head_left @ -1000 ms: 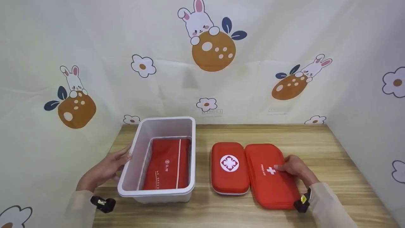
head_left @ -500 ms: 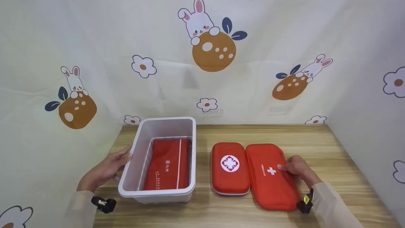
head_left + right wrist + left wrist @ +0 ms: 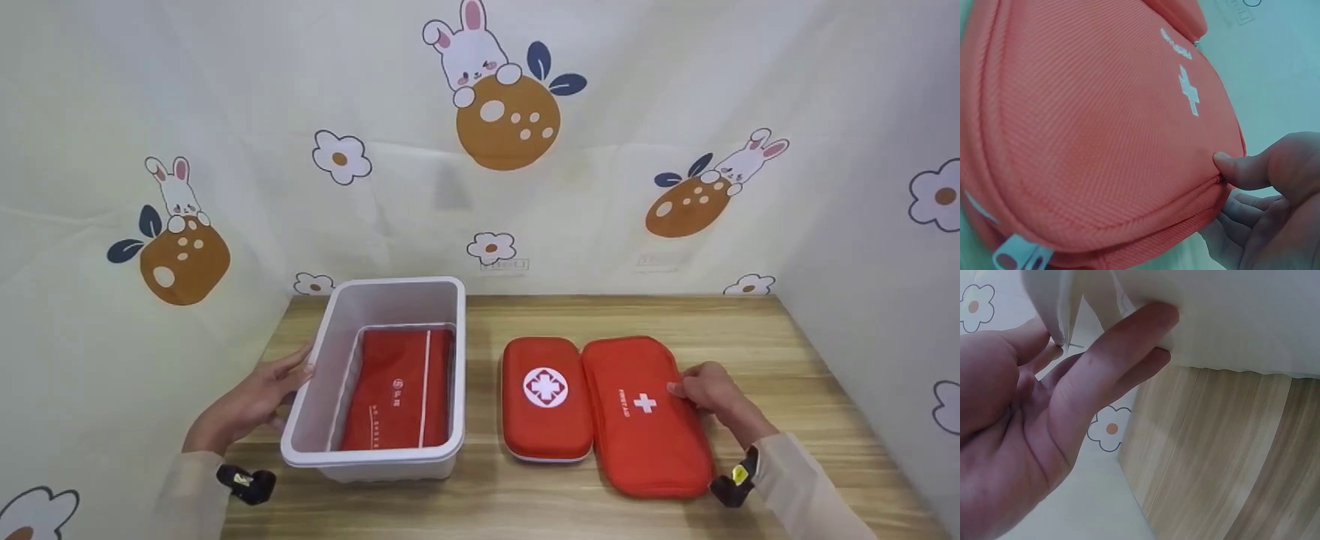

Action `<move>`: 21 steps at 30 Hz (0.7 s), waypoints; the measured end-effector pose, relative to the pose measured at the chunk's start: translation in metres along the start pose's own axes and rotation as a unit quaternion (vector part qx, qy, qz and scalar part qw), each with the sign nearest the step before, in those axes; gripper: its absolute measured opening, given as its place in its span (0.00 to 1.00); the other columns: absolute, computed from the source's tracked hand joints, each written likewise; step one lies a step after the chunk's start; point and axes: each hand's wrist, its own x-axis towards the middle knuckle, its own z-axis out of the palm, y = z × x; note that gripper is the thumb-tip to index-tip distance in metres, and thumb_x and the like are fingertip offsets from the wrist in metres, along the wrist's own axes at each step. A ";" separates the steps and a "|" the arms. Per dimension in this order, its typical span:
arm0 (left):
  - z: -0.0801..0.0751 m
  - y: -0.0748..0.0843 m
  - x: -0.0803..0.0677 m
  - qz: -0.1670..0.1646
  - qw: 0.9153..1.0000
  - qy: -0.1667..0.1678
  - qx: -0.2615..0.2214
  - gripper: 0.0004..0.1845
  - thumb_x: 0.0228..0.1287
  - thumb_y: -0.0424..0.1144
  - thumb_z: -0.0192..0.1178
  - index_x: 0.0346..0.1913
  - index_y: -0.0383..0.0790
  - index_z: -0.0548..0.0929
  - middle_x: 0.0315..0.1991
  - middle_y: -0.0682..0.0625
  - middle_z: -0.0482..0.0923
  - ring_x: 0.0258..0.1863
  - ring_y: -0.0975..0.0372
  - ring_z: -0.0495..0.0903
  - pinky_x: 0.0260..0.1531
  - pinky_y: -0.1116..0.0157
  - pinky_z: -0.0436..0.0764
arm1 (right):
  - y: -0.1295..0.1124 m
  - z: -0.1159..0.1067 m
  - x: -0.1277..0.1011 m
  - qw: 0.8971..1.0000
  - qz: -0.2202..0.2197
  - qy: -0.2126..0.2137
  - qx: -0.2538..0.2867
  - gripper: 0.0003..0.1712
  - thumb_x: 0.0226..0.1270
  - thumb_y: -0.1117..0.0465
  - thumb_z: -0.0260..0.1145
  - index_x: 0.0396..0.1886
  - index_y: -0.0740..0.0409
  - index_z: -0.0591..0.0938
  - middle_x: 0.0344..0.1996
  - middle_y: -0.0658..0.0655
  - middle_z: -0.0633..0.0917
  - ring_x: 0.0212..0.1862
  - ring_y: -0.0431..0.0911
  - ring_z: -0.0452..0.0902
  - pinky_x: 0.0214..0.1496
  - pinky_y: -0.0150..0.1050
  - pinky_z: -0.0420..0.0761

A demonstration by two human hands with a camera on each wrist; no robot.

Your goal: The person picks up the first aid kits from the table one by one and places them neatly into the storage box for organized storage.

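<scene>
My right hand [image 3: 711, 395] grips the long first-aid pouch [image 3: 645, 417] at its right edge, thumb on top, lower right of centre on the counter [image 3: 750, 330]. Left hand [image 3: 255, 401], fingers straight, steadies the white bin [image 3: 382, 457]. I'd get fingers fully under the seam, then lift level, clear of the hard case [image 3: 545, 397].

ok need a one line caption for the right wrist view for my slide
Right hand grips the edge of a red fabric first-aid pouch with a white cross, thumb on top beside the zip seam.
</scene>
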 end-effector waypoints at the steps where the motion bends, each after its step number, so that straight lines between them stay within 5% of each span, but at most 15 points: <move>1: 0.000 0.000 0.000 -0.001 1.000 0.001 0.001 0.38 0.76 0.58 0.49 0.81 0.59 0.46 0.71 0.33 0.66 0.60 0.47 0.79 0.41 0.51 0.89 | -0.001 -0.001 -0.001 1.000 -0.003 -0.002 0.001 0.21 0.69 0.64 0.61 0.53 0.81 0.78 0.31 0.58 0.82 0.31 0.45 0.76 0.31 0.35 0.81; 21: -0.001 -0.004 0.002 0.019 1.000 -0.012 -0.016 0.39 0.77 0.55 0.48 0.81 0.56 0.42 0.70 0.29 0.65 0.57 0.48 0.81 0.38 0.49 0.89 | -0.021 -0.018 -0.011 1.000 -0.010 -0.011 0.014 0.29 0.73 0.64 0.58 0.63 0.85 0.67 0.39 0.67 0.85 0.32 0.44 0.81 0.38 0.39 0.88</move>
